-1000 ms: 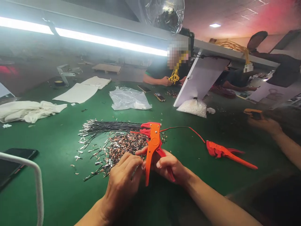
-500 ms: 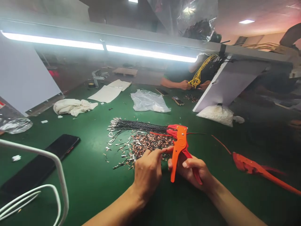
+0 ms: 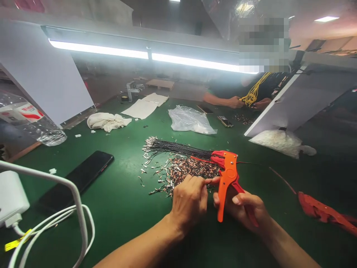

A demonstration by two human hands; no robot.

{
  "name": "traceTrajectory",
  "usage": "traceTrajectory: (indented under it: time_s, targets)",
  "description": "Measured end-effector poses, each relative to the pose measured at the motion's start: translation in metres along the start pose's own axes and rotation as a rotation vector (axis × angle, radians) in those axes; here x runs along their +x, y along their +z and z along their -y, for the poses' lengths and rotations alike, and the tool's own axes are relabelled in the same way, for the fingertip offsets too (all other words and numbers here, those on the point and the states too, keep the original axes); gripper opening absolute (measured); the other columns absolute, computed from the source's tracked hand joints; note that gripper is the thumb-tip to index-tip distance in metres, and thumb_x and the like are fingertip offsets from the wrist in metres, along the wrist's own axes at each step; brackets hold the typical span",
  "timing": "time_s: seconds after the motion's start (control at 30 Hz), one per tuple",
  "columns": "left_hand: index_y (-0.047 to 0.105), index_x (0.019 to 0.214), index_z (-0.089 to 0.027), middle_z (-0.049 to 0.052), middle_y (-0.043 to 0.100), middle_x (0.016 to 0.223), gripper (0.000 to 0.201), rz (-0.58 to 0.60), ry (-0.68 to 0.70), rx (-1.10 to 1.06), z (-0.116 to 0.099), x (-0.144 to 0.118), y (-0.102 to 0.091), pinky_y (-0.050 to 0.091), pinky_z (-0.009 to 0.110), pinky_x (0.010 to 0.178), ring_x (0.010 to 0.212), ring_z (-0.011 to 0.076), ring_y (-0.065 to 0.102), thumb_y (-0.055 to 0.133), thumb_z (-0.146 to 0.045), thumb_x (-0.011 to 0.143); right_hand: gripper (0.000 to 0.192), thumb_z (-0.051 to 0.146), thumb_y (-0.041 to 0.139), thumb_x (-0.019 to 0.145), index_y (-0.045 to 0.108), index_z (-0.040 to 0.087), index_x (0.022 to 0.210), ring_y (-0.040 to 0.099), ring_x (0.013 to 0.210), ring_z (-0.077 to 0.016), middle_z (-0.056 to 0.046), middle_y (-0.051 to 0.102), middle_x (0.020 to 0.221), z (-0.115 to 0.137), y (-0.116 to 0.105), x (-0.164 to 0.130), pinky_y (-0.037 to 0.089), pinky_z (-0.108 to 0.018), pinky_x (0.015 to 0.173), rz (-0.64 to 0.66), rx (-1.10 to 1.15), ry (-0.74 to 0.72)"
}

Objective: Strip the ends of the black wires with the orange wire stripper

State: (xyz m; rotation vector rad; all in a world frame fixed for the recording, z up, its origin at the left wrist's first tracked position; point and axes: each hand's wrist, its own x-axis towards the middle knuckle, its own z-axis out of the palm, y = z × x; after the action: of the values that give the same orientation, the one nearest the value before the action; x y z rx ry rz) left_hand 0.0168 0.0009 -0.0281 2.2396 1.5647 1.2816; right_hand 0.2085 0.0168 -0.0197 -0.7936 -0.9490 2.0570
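Observation:
My right hand point(image 3: 242, 207) grips the handles of an orange and red wire stripper point(image 3: 226, 176), held upright with its jaws away from me. My left hand point(image 3: 190, 201) is curled just left of the tool, its fingertips pinched at the edge of a pile of small metal terminals point(image 3: 184, 170); what it pinches is too small to make out. A bundle of black wires point(image 3: 178, 148) with metal ends lies behind the pile on the green table point(image 3: 125, 201).
A second red stripper point(image 3: 323, 213) lies at right. A black phone point(image 3: 80, 175), white charger point(image 3: 11, 197) and cables point(image 3: 55, 219) sit at left. A clear bag point(image 3: 191, 120), white cloth point(image 3: 107, 121), papers and white boards stand farther back. Another person's hands point(image 3: 235, 102) hold yellow wires across the table.
The view has swung to the left, so everything has slid right in the frame. My hands keep the same hold near the stripper and the terminal pile.

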Motion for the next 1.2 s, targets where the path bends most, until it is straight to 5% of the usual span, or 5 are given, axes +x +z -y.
traceTrajectory:
  time_s: [0.4, 0.63, 0.87, 1.07, 1.2]
  targets:
    - [0.061, 0.087, -0.018, 0.002, 0.066, 0.077, 0.01, -0.057, -0.088, -0.136, 0.005, 0.004, -0.002, 0.047, 0.026, 0.064, 0.07, 0.0143, 0.059, 0.053, -0.015, 0.09, 0.06, 0.018, 0.051, 0.071, 0.056, 0.015, 0.13, 0.063, 0.088, -0.0264, -0.01, 0.07, 0.096, 0.004, 0.011, 0.006, 0.046, -0.041, 0.084, 0.083, 0.071, -0.044]
    - [0.063, 0.083, -0.018, 0.0, 0.063, 0.072, 0.011, -0.12, -0.023, -0.319, 0.005, 0.006, -0.008, 0.046, 0.024, 0.062, 0.066, 0.0117, 0.057, 0.056, -0.022, 0.091, 0.056, 0.015, 0.049, 0.07, 0.058, 0.012, 0.126, 0.064, 0.086, -0.0242, -0.01, 0.071, 0.088, -0.002, 0.016, 0.009, 0.046, -0.04, 0.085, 0.21, 0.142, -0.029]
    - [0.065, 0.085, -0.018, 0.0, 0.065, 0.074, 0.007, -0.202, -0.108, -0.381, 0.015, 0.014, -0.016, 0.046, 0.022, 0.057, 0.063, 0.0104, 0.057, 0.06, -0.021, 0.09, 0.065, 0.008, 0.052, 0.064, 0.057, 0.013, 0.128, 0.069, 0.088, -0.0236, -0.013, 0.068, 0.117, 0.0, 0.018, 0.005, 0.05, -0.039, 0.083, 0.316, 0.071, -0.039]
    - [0.069, 0.102, -0.024, -0.001, 0.065, 0.078, 0.031, -0.379, 0.27, -0.109, 0.016, 0.019, -0.039, 0.045, 0.026, 0.068, 0.072, 0.0122, 0.052, 0.067, -0.002, 0.08, 0.063, 0.01, 0.058, 0.068, 0.055, 0.015, 0.131, 0.064, 0.11, -0.0296, -0.013, 0.07, 0.116, -0.002, 0.016, -0.001, 0.044, -0.049, 0.099, 0.439, 0.005, 0.038]
    - [0.071, 0.102, -0.027, 0.0, 0.062, 0.08, 0.037, -0.47, 0.3, -0.017, 0.012, 0.019, -0.047, 0.043, 0.029, 0.072, 0.078, 0.0143, 0.051, 0.072, -0.001, 0.076, 0.052, 0.011, 0.061, 0.073, 0.056, 0.016, 0.125, 0.067, 0.104, -0.0302, -0.014, 0.069, 0.113, -0.005, 0.016, 0.0, 0.048, -0.052, 0.093, 0.437, -0.007, 0.046]
